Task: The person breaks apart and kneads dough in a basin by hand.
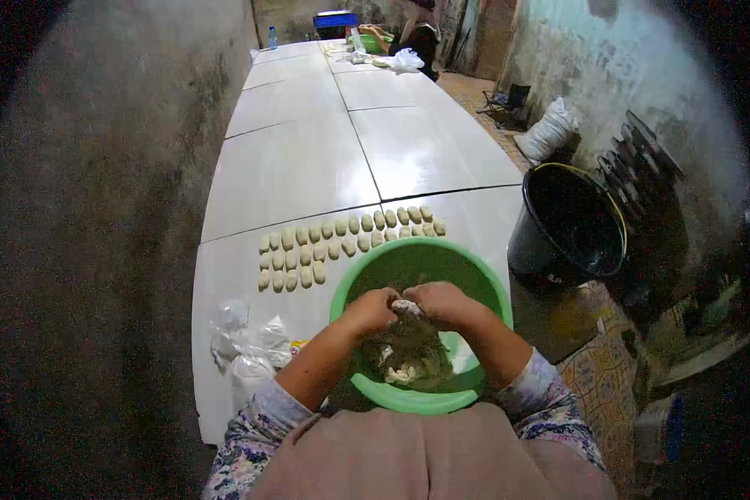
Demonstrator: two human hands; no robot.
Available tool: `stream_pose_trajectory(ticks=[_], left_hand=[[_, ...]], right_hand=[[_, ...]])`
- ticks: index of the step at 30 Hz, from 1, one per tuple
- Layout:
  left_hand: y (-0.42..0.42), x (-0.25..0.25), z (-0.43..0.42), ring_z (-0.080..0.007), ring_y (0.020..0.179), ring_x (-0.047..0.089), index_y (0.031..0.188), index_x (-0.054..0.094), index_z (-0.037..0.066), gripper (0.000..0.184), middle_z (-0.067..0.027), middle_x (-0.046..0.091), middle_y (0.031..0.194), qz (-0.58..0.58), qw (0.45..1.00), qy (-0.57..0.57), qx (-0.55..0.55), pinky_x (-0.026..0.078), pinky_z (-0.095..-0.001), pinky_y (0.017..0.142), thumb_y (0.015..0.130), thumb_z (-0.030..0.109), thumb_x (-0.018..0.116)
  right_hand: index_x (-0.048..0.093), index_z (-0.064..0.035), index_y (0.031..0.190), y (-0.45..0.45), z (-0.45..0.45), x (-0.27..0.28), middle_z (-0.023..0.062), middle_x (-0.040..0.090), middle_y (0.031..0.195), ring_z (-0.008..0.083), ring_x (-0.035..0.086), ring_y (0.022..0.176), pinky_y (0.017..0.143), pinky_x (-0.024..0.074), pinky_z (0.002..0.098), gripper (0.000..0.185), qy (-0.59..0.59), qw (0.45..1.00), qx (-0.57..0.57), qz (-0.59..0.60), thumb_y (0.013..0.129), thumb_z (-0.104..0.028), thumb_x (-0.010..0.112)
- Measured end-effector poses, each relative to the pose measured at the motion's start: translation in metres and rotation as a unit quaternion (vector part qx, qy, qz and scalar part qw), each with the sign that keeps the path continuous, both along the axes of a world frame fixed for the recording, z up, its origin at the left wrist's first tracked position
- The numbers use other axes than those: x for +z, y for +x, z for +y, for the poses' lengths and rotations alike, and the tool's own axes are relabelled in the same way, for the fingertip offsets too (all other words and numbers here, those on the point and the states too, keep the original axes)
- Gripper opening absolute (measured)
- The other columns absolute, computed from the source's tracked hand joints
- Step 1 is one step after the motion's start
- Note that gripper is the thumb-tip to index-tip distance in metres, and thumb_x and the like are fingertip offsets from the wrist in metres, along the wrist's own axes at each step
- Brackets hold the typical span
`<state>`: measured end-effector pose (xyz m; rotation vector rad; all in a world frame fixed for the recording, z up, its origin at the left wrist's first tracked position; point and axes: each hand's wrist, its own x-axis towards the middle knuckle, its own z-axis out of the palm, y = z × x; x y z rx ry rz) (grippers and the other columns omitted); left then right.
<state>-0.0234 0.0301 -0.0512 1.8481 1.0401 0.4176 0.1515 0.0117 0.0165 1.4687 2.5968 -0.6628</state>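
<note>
As I look down through the head camera, both forearms [329, 362] reach forward and slant inward over the green bowl [415, 402], left hand [372, 312] and right hand [442, 304] nearly meeting. I see their curled fingers holding a pale lump of dough [407, 309] between them. Loose dough [404, 375] lies at the bowl's near side; dough pieces [319, 252] sit in rows on the white table [283, 175], toward the far left.

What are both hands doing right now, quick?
Left hand: closed, fingers curled, holding one side of the pale dough over the green basin.
Right hand: closed, fingers bent, holding the other side of that dough.
</note>
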Motion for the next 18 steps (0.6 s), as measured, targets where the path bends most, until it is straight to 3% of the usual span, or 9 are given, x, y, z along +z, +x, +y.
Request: stream_pose_trajectory(ticks=[3, 5, 7, 11, 15, 18], left_hand=[[0.002, -0.002, 0.0, -0.0282, 0.083, 0.059, 0.1, 0.057, 0.003, 0.041, -0.0159, 0.061, 0.091, -0.008, 1.0, 0.003, 0.015, 0.045, -0.0359, 0.073, 0.06, 0.009, 0.065], [0.003, 0.002, 0.001, -0.0285, 0.083, 0.059, 0.099, 0.057, 0.003, 0.04, -0.0159, 0.061, 0.091, 0.063, 0.998, 0.011, -0.011, 0.045, -0.036, 0.072, 0.06, 0.008, 0.064], [0.003, 0.0, 0.003, -0.0285, 0.083, 0.059, 0.099, 0.057, 0.003, 0.04, -0.0158, 0.061, 0.091, 0.064, 0.998, 0.023, -0.014, 0.045, -0.0359, 0.072, 0.06, 0.008, 0.064], [0.003, 0.019, -0.006, -0.0255, 0.082, 0.059, 0.098, 0.057, 0.002, 0.037, -0.0143, 0.062, 0.091, 0.053, 0.998, 0.012, -0.011, 0.045, -0.0353, 0.071, 0.063, 0.009, 0.065], [0.001, 0.011, -0.004, -0.0216, 0.083, 0.058, 0.097, 0.056, 0.001, 0.033, -0.0129, 0.062, 0.091, 0.046, 0.997, 0.054, -0.03, 0.045, -0.0337, 0.072, 0.066, 0.009, 0.065], [0.003, 0.01, -0.003, -0.0213, 0.084, 0.058, 0.097, 0.056, 0.001, 0.033, -0.0122, 0.062, 0.091, 0.021, 1.0, 0.006, -0.005, 0.045, -0.0327, 0.074, 0.067, 0.008, 0.067]], right_hand=[[0.055, -0.0058, 0.094, 0.002, -0.002, 0.0, 0.0172, 0.058, 0.086, 0.0344, 0.056, 0.084, 0.071, 0.0434, 0.0433, 0.023, 0.008, 1.0, 0.016, 0.004, 0.076, -0.019, 0.05], [0.055, -0.0062, 0.094, 0.001, -0.004, 0.0, 0.0172, 0.058, 0.086, 0.0341, 0.056, 0.084, 0.07, 0.0437, 0.0432, 0.023, 0.022, 0.999, 0.032, 0.024, 0.076, -0.02, 0.05], [0.056, -0.0093, 0.097, -0.002, -0.004, 0.003, 0.0149, 0.062, 0.086, 0.032, 0.06, 0.08, 0.065, 0.0469, 0.0457, 0.026, 0.015, 0.999, 0.026, -0.041, 0.082, -0.026, 0.042], [0.056, -0.0071, 0.102, 0.005, -0.004, -0.012, 0.0158, 0.062, 0.088, 0.0311, 0.06, 0.081, 0.067, 0.0478, 0.0439, 0.033, 0.047, 0.996, 0.065, -0.035, 0.083, -0.031, 0.042], [0.057, -0.0037, 0.093, 0.001, -0.013, 0.004, 0.0155, 0.06, 0.088, 0.0324, 0.058, 0.082, 0.071, 0.045, 0.0433, 0.025, 0.021, 0.999, 0.0, 0.039, 0.076, -0.021, 0.049], [0.057, -0.0031, 0.093, 0.007, -0.01, 0.001, 0.015, 0.059, 0.09, 0.0316, 0.057, 0.084, 0.071, 0.0453, 0.0425, 0.026, -0.014, 1.0, 0.027, -0.005, 0.077, -0.022, 0.048]])
